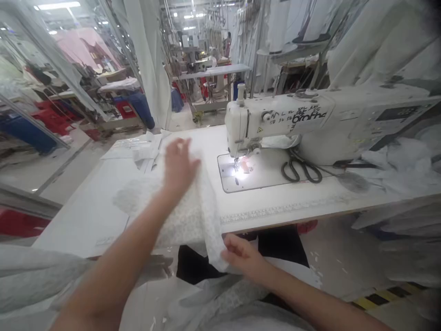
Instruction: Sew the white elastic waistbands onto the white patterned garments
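Note:
A pale, faintly patterned fabric piece (182, 220) lies over the table's left part, with a folded strip along its right side hanging past the front edge. My left hand (178, 168) is over its far end, slightly blurred, thumb and forefinger apart. At the near end, my right hand (244, 257) pinches the strip's edge between thumb and fingers. To the right of the fabric stands a white sewing machine (275, 119), its lamp lighting the needle area. More pale cloth (220, 299) is draped across my lap.
Black-handled scissors (301, 170) lie on the machine bed. A measuring scale (262, 214) runs along the table's front edge. White cloth (406, 161) is heaped at right, and small scraps (144, 149) lie at the far left. Thread cones (278, 27) stand behind the machine.

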Tool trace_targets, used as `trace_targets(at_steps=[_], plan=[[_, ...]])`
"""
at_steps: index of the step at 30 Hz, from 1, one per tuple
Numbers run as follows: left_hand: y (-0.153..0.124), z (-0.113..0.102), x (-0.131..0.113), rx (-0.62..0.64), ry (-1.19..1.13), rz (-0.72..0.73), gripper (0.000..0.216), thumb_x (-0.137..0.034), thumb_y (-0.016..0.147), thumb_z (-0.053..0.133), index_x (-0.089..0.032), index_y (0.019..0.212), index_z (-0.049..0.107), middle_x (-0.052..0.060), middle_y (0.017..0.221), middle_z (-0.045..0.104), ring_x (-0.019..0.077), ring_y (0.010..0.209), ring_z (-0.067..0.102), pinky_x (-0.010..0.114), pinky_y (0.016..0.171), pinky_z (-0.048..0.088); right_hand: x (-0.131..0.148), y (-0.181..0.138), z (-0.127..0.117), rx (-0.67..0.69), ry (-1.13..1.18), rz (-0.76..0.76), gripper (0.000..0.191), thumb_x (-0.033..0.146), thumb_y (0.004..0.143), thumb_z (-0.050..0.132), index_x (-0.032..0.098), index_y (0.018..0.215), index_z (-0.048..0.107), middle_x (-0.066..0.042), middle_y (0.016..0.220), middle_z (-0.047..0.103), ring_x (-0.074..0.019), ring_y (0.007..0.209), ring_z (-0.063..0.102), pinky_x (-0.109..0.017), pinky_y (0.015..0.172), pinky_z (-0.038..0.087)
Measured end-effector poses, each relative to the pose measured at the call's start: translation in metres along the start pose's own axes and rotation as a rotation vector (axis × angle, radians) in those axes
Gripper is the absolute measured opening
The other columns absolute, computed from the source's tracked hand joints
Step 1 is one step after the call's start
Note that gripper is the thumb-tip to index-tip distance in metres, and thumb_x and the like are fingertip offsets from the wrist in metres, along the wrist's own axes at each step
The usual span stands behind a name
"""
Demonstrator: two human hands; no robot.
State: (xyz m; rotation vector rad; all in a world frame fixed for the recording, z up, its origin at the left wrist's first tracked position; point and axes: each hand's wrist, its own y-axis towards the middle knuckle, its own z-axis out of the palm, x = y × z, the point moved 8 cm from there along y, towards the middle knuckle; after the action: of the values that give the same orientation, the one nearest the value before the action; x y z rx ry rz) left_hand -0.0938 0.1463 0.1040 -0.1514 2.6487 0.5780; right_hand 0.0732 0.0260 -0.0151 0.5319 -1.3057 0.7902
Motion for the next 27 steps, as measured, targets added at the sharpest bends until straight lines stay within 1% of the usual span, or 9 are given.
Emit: trace_targets(at_steps=[3, 6, 10, 12, 18, 21, 24, 26, 27], plan=[[-0.011, 0.039, -0.014, 0.112, -0.012, 0.085, 0.038, -0.024, 0.085, 0.052, -0.014, 0.121, 0.047, 0.012, 0.129, 0.045, 0.0239, 0.12, 0.041, 0.041, 0.101, 0.036, -0.038, -0.022, -0.013, 0.028, 0.083, 0.096, 0.04, 0.052, 0.073, 0.059, 0.019, 0.068, 0.038, 0.005, 0.061, 0.037, -0.0086, 0.056, 0.035, -0.022, 0.054, 0.031], [-0.05, 0.067, -0.025, 0.273, -0.033, 0.163, 0.026, -0.028, 0.089, 0.042, -0.018, 0.11, 0.054, 0.007, 0.125, 0.051, 0.0198, 0.115, 0.049, 0.035, 0.098, 0.041, -0.077, -0.05, -0.034, -0.003, 0.041, 0.209, 0.034, 0.042, 0.071, 0.062, 0.018, 0.063, 0.038, 0.004, 0.06, 0.038, -0.0088, 0.057, 0.035, -0.022, 0.054, 0.028], [-0.086, 0.08, -0.035, 0.51, 0.089, 0.218, 0.048, -0.04, 0.092, 0.032, -0.022, 0.136, 0.032, 0.005, 0.142, 0.033, 0.0225, 0.134, 0.024, 0.046, 0.106, 0.028, -0.099, -0.065, -0.051, -0.085, -0.168, 0.272, 0.025, 0.027, 0.067, 0.059, 0.018, 0.058, 0.038, 0.004, 0.056, 0.036, -0.0109, 0.056, 0.033, -0.025, 0.052, 0.025], [-0.077, 0.085, -0.037, 0.541, 0.164, 0.208, 0.05, -0.04, 0.093, 0.025, -0.021, 0.139, 0.026, 0.006, 0.146, 0.024, 0.0243, 0.136, 0.016, 0.052, 0.105, 0.025, -0.096, -0.057, -0.054, -0.11, -0.173, 0.254, 0.022, 0.026, 0.068, 0.057, 0.019, 0.057, 0.039, 0.004, 0.056, 0.037, -0.0119, 0.056, 0.035, -0.026, 0.053, 0.027], [0.006, 0.113, -0.042, 0.484, 0.231, 0.241, 0.05, -0.035, 0.094, 0.021, -0.01, 0.137, 0.029, 0.014, 0.146, 0.02, 0.0293, 0.136, 0.012, 0.055, 0.1, 0.027, -0.068, -0.016, -0.088, -0.279, -0.218, 0.144, 0.021, 0.037, 0.076, 0.048, 0.017, 0.075, 0.054, -0.003, 0.07, 0.055, -0.0176, 0.068, 0.051, -0.031, 0.065, 0.041], [0.006, 0.114, -0.05, 0.471, 0.233, 0.293, 0.05, -0.034, 0.093, 0.027, -0.008, 0.136, 0.03, 0.016, 0.146, 0.019, 0.0307, 0.136, 0.013, 0.055, 0.1, 0.027, -0.059, -0.029, -0.121, -0.406, -0.478, 0.114, 0.023, 0.03, 0.076, 0.05, 0.016, 0.092, 0.059, -0.008, 0.088, 0.06, -0.0233, 0.084, 0.054, -0.038, 0.078, 0.042], [-0.03, 0.098, -0.054, 0.481, 0.214, 0.412, 0.049, -0.034, 0.092, 0.033, -0.015, 0.137, 0.028, 0.01, 0.148, 0.018, 0.0268, 0.137, 0.011, 0.052, 0.105, 0.023, -0.065, -0.067, -0.149, -0.473, -0.82, 0.227, 0.035, 0.016, 0.07, 0.053, 0.016, 0.105, 0.057, -0.014, 0.105, 0.056, -0.0292, 0.1, 0.049, -0.045, 0.087, 0.037], [-0.05, 0.082, -0.036, 0.521, 0.217, 0.416, 0.049, -0.038, 0.091, 0.034, -0.022, 0.137, 0.029, 0.005, 0.146, 0.025, 0.0258, 0.135, 0.018, 0.052, 0.106, 0.024, -0.078, -0.089, -0.155, -0.405, -0.863, 0.368, 0.023, 0.012, 0.07, 0.052, 0.015, 0.091, 0.06, -0.012, 0.088, 0.06, -0.0267, 0.084, 0.054, -0.042, 0.076, 0.041], [-0.053, 0.072, -0.016, 0.528, 0.239, 0.34, 0.049, -0.04, 0.09, 0.035, -0.024, 0.136, 0.03, 0.004, 0.145, 0.029, 0.0279, 0.134, 0.022, 0.055, 0.104, 0.026, -0.081, -0.095, -0.153, -0.344, -0.823, 0.413, 0.012, 0.012, 0.071, 0.053, 0.016, 0.08, 0.059, -0.009, 0.075, 0.059, -0.0226, 0.072, 0.054, -0.037, 0.068, 0.042]])
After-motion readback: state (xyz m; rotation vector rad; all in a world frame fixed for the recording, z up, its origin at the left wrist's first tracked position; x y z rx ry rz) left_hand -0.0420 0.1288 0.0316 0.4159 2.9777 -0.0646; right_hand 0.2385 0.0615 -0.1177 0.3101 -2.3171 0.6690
